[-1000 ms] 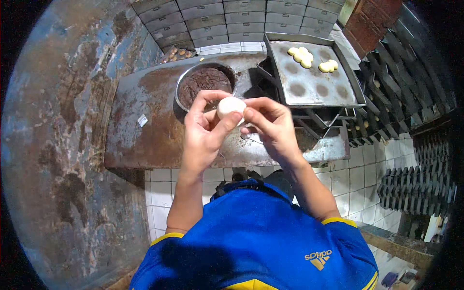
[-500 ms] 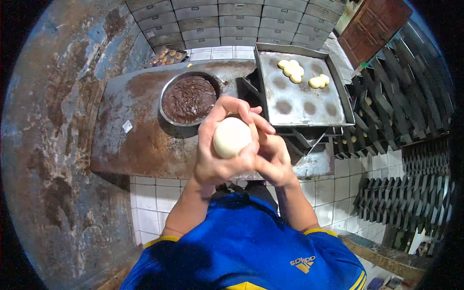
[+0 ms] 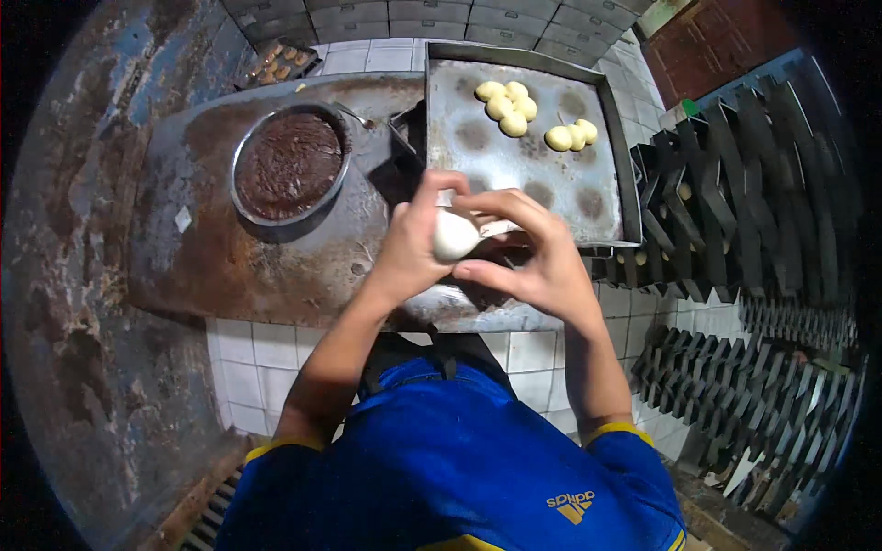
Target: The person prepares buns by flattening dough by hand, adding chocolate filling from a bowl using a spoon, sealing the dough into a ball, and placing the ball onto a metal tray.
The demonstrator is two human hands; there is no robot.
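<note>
My left hand is closed around a smooth, pale ball of dough, held above the near edge of the metal table. On its right side the dough narrows into a thin neck that runs to my right hand. The curled fingers of that hand grip this end, with the thumb held apart below; the fingertips are partly hidden. Beyond my hands, a metal baking tray carries several small yellow dough balls in a cluster, plus a row of 3 dough balls to its right.
A round metal bowl of dark brown paste stands left on the worn table. Dark metal racks line the right side. A stained wall rises at left, and a tray of baked pieces lies behind the table.
My hands, earlier cupped together around the round dough, have come apart. The right hand has moved right, and a neck of dough now stretches between them. The view has shifted slightly.
</note>
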